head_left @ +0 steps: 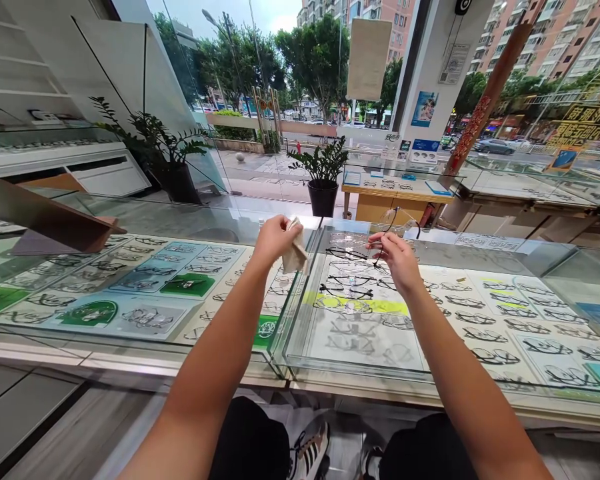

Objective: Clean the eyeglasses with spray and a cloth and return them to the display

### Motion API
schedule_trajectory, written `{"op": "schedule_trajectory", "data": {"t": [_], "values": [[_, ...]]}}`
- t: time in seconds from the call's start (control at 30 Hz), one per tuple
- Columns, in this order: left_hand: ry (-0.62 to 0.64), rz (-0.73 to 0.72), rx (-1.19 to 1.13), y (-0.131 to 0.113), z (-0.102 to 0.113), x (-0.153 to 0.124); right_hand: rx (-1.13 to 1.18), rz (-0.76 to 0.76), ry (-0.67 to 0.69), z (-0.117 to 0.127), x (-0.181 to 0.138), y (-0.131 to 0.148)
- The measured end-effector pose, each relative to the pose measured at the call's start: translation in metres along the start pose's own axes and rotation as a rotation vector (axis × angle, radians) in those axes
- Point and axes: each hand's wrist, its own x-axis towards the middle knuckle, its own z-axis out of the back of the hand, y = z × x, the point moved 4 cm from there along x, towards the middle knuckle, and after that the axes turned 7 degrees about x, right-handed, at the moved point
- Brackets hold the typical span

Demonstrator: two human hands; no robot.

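A crumpled beige cloth (294, 256) hangs from my left hand (277, 235), whose fingers are closed on it above the seam between two glass display cases. My right hand (394, 256) pinches a pair of thin-framed eyeglasses (397, 212) by a temple, with the lenses raised above the fingers. Beneath my right hand is the glass case top (330, 233). Several dark-framed eyeglasses (347, 291) lie in rows under my hands; reflections make it hard to tell which are inside the case.
The left case (193, 303) holds more eyeglasses on white, blue and green cards. A brown slanted panel (65, 217) stands at the left. Potted plants (323, 193) stand behind the counter, near the window. A wooden table (397, 200) carries more eyeglasses.
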Motion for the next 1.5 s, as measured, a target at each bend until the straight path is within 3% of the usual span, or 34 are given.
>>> {"op": "schedule_trajectory", "data": {"t": [0.07, 0.23, 0.37, 0.67, 0.87, 1.0, 1.2, 1.33, 1.5], "values": [[0.047, 0.011, -0.255, -0.007, -0.001, -0.003, -0.015, -0.001, 0.026, -0.004, -0.002, 0.002], [0.307, 0.016, -0.890, -0.032, -0.008, -0.016, -0.026, -0.013, 0.106, -0.014, -0.009, 0.005], [0.390, 0.028, -1.113, -0.048, -0.011, -0.028, -0.030, -0.033, 0.178, -0.023, -0.014, 0.007], [0.467, -0.034, -1.199, -0.063, -0.020, -0.042, -0.041, 0.029, 0.298, -0.034, -0.023, 0.017], [0.466, 0.074, -1.187, -0.058, -0.020, -0.042, -0.181, 0.120, 0.455, -0.045, -0.033, 0.028], [0.593, 0.053, -1.206, -0.068, -0.018, -0.052, -0.238, 0.095, 0.573, -0.052, -0.038, 0.026], [0.717, -0.057, -1.205, -0.078, -0.022, -0.065, -0.251, 0.099, 0.562, -0.055, -0.038, 0.026], [0.651, -0.098, -1.175, -0.079, -0.026, -0.065, -0.239, 0.119, 0.574, -0.057, -0.040, 0.027], [0.595, -0.128, -1.127, -0.081, -0.026, -0.066, -0.240, 0.209, 0.481, -0.053, -0.038, 0.028]]}}
